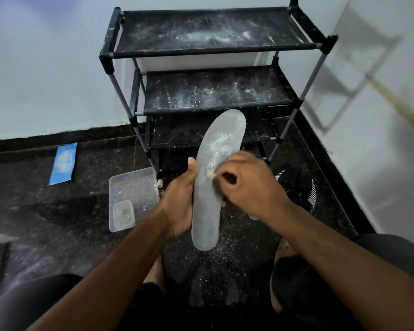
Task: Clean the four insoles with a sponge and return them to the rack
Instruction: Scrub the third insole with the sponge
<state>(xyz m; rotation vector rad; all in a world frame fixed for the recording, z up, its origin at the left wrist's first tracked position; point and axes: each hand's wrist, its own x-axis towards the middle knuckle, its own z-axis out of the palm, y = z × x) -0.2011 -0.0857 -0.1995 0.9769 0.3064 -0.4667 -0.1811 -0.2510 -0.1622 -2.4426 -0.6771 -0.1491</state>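
The left hand (177, 201) grips a grey insole (213, 177) upright — the right hand (246, 185) pinches a small pale sponge (210, 174) (mostly hidden) against it; beyond both stands the powder-dusted rack (213, 91).

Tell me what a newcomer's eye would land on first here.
First, the grey insole held upright at centre: the left hand grips its edge while the right hand rubs a small sponge on its powdery patch. Behind it stands the black rack, its shelves dusted white. A clear tray lies on the floor to the left.
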